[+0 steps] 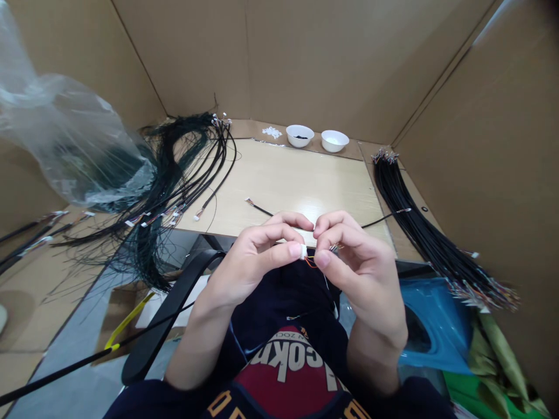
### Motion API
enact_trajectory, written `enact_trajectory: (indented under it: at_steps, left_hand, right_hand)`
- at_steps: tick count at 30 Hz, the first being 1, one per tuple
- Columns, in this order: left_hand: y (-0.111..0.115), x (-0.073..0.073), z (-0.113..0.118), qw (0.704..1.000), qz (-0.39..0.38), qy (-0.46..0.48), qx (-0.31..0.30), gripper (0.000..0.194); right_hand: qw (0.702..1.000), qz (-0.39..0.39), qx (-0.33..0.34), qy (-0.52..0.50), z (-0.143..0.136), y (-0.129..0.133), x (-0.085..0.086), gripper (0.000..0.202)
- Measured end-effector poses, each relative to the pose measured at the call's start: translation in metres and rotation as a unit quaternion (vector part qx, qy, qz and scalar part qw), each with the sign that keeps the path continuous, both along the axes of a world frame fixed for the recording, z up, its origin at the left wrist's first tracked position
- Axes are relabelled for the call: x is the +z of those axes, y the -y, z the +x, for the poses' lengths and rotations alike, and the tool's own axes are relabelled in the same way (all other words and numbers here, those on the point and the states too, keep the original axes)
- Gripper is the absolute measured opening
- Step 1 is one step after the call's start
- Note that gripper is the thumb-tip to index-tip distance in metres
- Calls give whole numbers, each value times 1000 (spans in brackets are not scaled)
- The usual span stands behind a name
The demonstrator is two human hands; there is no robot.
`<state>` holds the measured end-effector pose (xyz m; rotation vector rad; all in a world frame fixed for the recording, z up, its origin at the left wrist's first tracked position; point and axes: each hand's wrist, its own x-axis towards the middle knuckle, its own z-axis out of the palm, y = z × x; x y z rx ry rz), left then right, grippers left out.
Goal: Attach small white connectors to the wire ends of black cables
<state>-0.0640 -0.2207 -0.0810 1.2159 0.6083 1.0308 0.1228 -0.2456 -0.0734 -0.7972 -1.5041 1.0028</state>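
My left hand point(257, 256) pinches a small white connector point(303, 251) between thumb and fingers, above my lap at the board's front edge. Thin orange and yellow wires point(310, 262) run from that connector toward my right hand point(360, 265). The right thumb and fingers are pressed together on the wires, with several loose wire ends point(336, 247) showing beside them. On the board behind my hands lies a black cable point(262, 209) with a white plug at its left end; its middle is hidden by my fingers. Another thin black cable point(379, 220) reaches right to a white end.
Black cables point(218, 157) lie tangled at left beside a clear plastic bag point(87, 134). A cable bundle point(406, 203) lies at right. Two white bowls point(299, 136) point(335, 141) and small white pieces point(272, 132) stand at the back. Cardboard walls point(305, 64) surround the board point(297, 174).
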Motion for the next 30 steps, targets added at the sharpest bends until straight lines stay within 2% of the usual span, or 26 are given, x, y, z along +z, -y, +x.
enact_trajectory:
  at_steps: [21, 30]
  left_hand:
    - [-2, -4, 2, 999, 25, -25, 22, 12]
    - [-1, 2, 5, 997, 25, -51, 44, 14]
  right_hand:
    - [998, -55, 2, -28, 0, 1, -3, 15]
    - [997, -67, 14, -37, 2, 0, -5, 14]
